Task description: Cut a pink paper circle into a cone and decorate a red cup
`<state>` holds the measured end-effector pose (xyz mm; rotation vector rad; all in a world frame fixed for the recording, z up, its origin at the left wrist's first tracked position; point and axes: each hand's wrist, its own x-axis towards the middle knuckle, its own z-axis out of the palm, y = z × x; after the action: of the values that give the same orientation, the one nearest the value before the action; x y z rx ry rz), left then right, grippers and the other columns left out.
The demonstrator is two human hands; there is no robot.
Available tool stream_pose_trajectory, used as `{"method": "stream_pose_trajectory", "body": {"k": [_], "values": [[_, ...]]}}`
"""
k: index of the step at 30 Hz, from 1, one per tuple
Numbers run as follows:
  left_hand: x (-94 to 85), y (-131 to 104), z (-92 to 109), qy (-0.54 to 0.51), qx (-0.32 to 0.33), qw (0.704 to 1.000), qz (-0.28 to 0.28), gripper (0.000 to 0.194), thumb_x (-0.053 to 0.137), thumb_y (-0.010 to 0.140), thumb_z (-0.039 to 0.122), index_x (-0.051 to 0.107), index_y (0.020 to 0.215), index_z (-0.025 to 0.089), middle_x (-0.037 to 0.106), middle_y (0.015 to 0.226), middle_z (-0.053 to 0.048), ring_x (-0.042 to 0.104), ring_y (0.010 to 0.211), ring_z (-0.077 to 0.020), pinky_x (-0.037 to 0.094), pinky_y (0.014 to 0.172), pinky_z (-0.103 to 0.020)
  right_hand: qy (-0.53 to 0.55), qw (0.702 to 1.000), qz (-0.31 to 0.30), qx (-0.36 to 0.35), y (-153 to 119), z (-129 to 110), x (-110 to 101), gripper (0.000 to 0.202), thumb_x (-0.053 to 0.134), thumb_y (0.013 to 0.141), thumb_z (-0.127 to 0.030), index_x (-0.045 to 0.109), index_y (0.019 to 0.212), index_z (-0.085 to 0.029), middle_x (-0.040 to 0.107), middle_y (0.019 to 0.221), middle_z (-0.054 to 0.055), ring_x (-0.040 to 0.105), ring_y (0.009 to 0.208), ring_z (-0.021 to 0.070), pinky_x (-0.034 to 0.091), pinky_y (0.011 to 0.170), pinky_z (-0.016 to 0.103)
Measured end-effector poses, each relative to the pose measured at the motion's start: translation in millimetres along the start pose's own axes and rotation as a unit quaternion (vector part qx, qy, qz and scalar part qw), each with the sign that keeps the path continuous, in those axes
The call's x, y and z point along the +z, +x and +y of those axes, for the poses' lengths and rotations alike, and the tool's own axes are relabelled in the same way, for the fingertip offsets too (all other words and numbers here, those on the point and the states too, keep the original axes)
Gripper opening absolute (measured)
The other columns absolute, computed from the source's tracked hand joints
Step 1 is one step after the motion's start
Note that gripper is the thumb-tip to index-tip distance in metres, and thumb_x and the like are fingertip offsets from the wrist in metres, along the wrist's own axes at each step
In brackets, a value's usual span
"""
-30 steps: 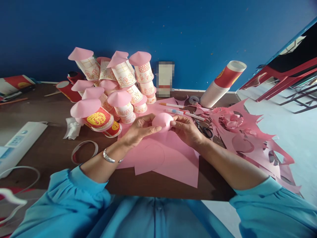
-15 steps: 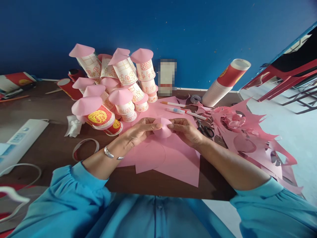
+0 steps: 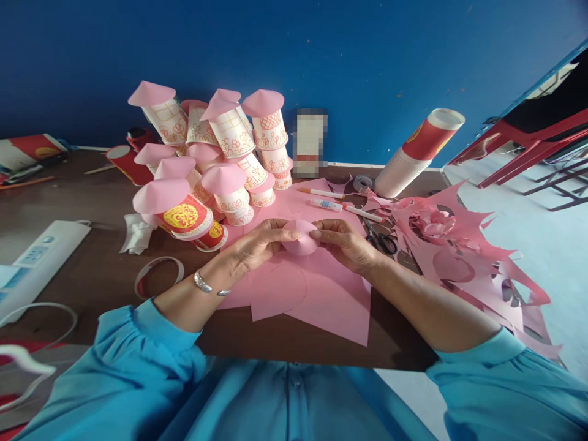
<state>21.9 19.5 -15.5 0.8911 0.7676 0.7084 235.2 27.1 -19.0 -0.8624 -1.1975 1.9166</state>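
Between my two hands is a small pink paper cone [image 3: 301, 243], its point facing up toward me. My left hand [image 3: 269, 240] pinches its left edge, thumb on top and fingers underneath. My right hand [image 3: 342, 240] grips the right edge in the same way. Below the cone lie overlapping sheets of pink paper [image 3: 331, 294], one with a curved outline on it. To the left stand several decorated paper cups [image 3: 227, 131] stacked in towers, topped with pink cones like this one.
Markers [image 3: 362, 212] and a glue stick [image 3: 326, 204] lie beyond my hands. Black-handled scissors [image 3: 386, 242] rest near pink paper scraps [image 3: 452, 266] on the right. A leaning cup stack [image 3: 408, 159] and a tape roll [image 3: 362, 182] are at the back; a power strip [image 3: 41, 260] lies left.
The cone has turned slightly in my fingers, and its seam and shading look different. Both hands stay in nearly the same place.
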Motion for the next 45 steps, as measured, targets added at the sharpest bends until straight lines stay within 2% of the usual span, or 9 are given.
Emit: {"method": "stream_pose_trajectory", "body": {"k": [11, 19, 25, 31, 36, 40, 43, 45], "values": [[3.0, -0.1, 1.8, 0.021, 0.018, 1.0, -0.002, 0.039, 0.089, 0.072, 0.041, 0.082, 0.097, 0.012, 0.078, 0.092, -0.01, 0.068, 0.088, -0.0194, 0.05, 0.086, -0.03, 0.005, 1.0, 0.007, 0.004, 1.5, 1.7, -2.1, 0.036, 0.092, 0.069, -0.046, 0.071, 0.066, -0.017, 0.063, 0.067, -0.001, 0.054, 0.068, 0.0127, 0.045, 0.07, 0.029], [1.3, 0.1, -0.5, 0.034, 0.026, 0.999, 0.003, 0.033, 0.088, 0.074, 0.044, 0.081, 0.092, 0.017, 0.077, 0.092, -0.007, 0.067, 0.092, -0.0202, 0.048, 0.085, -0.029, 0.012, 1.0, 0.005, 0.015, 3.9, 6.4, -5.3, 0.036, 0.092, 0.07, -0.046, 0.073, 0.07, -0.016, 0.067, 0.072, 0.001, 0.058, 0.072, 0.0141, 0.048, 0.074, 0.03], [6.6, -0.4, 2.5, 0.011, 0.032, 0.999, -0.006, 0.039, 0.088, 0.075, 0.047, 0.079, 0.09, 0.011, 0.076, 0.091, -0.011, 0.066, 0.092, -0.0217, 0.047, 0.084, -0.031, 0.024, 1.0, 0.009, 0.019, 4.8, 5.6, -6.6, 0.036, 0.093, 0.068, -0.045, 0.072, 0.068, -0.015, 0.064, 0.07, 0.001, 0.056, 0.071, 0.0133, 0.047, 0.071, 0.028], [3.5, 1.2, -0.5, -0.018, 0.048, 0.998, 0.035, 0.036, 0.087, 0.075, 0.047, 0.079, 0.083, 0.013, 0.075, 0.083, -0.007, 0.064, 0.086, -0.0189, 0.048, 0.08, -0.029, 0.029, 0.999, 0.012, 0.017, 5.3, 6.6, -9.0, 0.032, 0.092, 0.069, -0.043, 0.073, 0.069, -0.016, 0.064, 0.069, 0.0, 0.056, 0.07, 0.0134, 0.048, 0.071, 0.029], [2.0, -0.2, 0.2, 0.004, 0.043, 0.999, 0.003, 0.034, 0.087, 0.076, 0.044, 0.081, 0.091, 0.014, 0.076, 0.085, -0.007, 0.066, 0.085, -0.0189, 0.049, 0.085, -0.031, 0.038, 0.999, 0.014, 0.021, 5.6, 8.1, -10.5, 0.033, 0.093, 0.068, -0.042, 0.074, 0.072, -0.015, 0.066, 0.073, 0.001, 0.058, 0.072, 0.0135, 0.048, 0.072, 0.028], [3.7, -1.2, 2.2, 0.026, 0.042, 0.999, 0.001, 0.032, 0.088, 0.075, 0.04, 0.081, 0.092, 0.015, 0.077, 0.088, -0.007, 0.067, 0.087, -0.0194, 0.048, 0.089, -0.031, 0.042, 0.999, 0.009, 0.009, 5.3, 7.5, -8.8, 0.037, 0.091, 0.072, -0.046, 0.069, 0.066, -0.017, 0.06, 0.069, -0.001, 0.055, 0.069, 0.0132, 0.047, 0.069, 0.028], [2.6, -1.0, 1.2, 0.024, 0.046, 0.999, -0.003, 0.034, 0.089, 0.073, 0.04, 0.08, 0.092, 0.014, 0.076, 0.088, -0.008, 0.065, 0.086, -0.0191, 0.048, 0.085, -0.031, 0.034, 0.999, -0.001, 0.005, 5.2, 7.2, -7.7, 0.039, 0.089, 0.074, -0.048, 0.066, 0.066, -0.017, 0.057, 0.067, -0.002, 0.053, 0.067, 0.013, 0.046, 0.069, 0.029], [0.9, -0.9, -0.3, 0.011, 0.04, 0.999, -0.003, 0.033, 0.088, 0.074, 0.042, 0.079, 0.088, 0.014, 0.074, 0.085, -0.007, 0.063, 0.08, -0.0174, 0.047, 0.077, -0.029, 0.03, 0.999, -0.001, 0.011, 5.1, 7.3, -7.5, 0.038, 0.09, 0.073, -0.047, 0.067, 0.067, -0.017, 0.057, 0.067, -0.002, 0.053, 0.067, 0.0131, 0.046, 0.068, 0.029]]}}
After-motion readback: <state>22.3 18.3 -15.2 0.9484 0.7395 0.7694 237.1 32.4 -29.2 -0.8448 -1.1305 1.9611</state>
